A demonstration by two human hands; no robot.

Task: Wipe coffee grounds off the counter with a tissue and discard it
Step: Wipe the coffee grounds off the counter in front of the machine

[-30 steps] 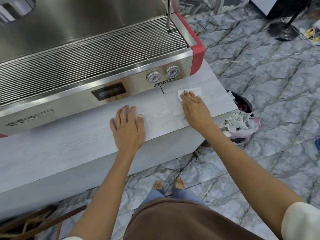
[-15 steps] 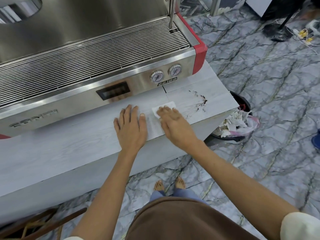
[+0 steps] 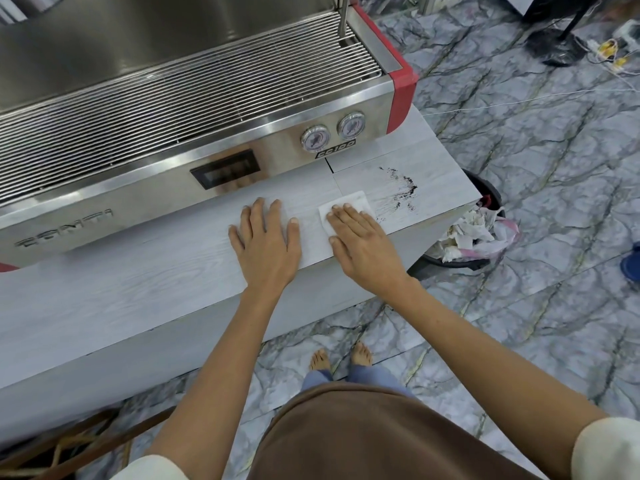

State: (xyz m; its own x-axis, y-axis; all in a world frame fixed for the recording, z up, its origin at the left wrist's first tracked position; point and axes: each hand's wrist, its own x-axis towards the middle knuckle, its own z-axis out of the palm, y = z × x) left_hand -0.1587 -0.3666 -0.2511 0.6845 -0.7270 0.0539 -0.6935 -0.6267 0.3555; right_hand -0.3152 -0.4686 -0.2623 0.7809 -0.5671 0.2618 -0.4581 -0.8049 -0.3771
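A white tissue (image 3: pixel 356 201) lies flat on the pale wood-grain counter (image 3: pixel 138 282), with my right hand (image 3: pixel 363 247) pressing it down under straight fingers. Dark coffee grounds (image 3: pixel 403 183) are smeared on the counter just right of the tissue, near the counter's right end. My left hand (image 3: pixel 266 244) rests flat on the counter a little left of the tissue, fingers spread, holding nothing.
A steel espresso machine (image 3: pixel 173 109) with two gauges and a red corner stands along the back of the counter. On the marble floor past the counter's right end is a black bin (image 3: pixel 485 202) full of crumpled tissues. Cables and a stand base lie at the far right.
My right hand slid the tissue left from the counter's right end toward my left hand, uncovering smeared grounds. Since half a second ago it has barely moved. The left hand stayed put.
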